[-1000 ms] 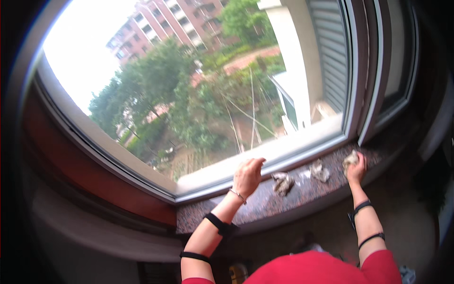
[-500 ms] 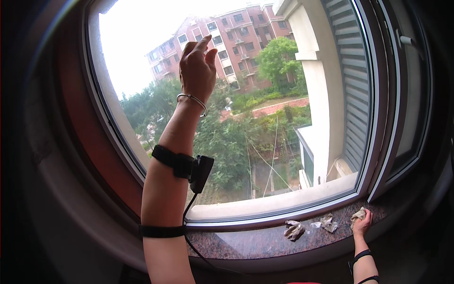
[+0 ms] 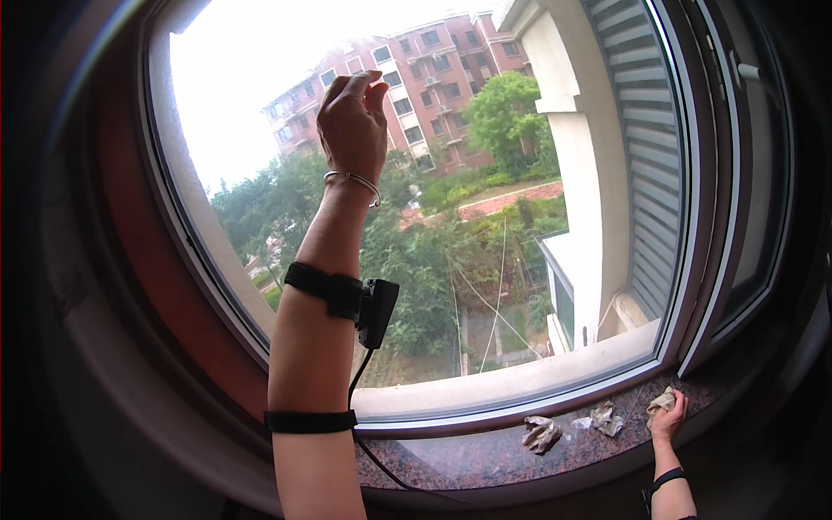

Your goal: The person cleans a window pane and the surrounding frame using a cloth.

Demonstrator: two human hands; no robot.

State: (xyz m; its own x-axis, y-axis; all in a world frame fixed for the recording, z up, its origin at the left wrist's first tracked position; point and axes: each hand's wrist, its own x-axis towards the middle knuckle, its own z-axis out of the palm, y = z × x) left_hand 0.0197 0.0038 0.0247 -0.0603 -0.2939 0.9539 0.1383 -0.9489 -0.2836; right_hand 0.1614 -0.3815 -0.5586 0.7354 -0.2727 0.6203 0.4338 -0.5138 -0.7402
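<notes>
My left hand is raised in front of the window pane, its fingers bent toward the glass. A small gap shows between thumb and index fingertip, and I see nothing held there; whether the fingertips touch the glass I cannot tell. Low on the right, my right hand is closed round a crumpled beige cloth at the stone sill. Left of it on the sill lie a crumpled grey-white wad and another crumpled, brown-stained wad; their material is unclear.
A speckled stone sill runs below the white window frame. At the right stands an open window sash with a white handle. A black cable hangs from the device strapped to my left forearm.
My left index finger, stretched upward before, has bent down toward the thumb. The view has shifted slightly. The right hand keeps hold of the cloth at nearly the same place.
</notes>
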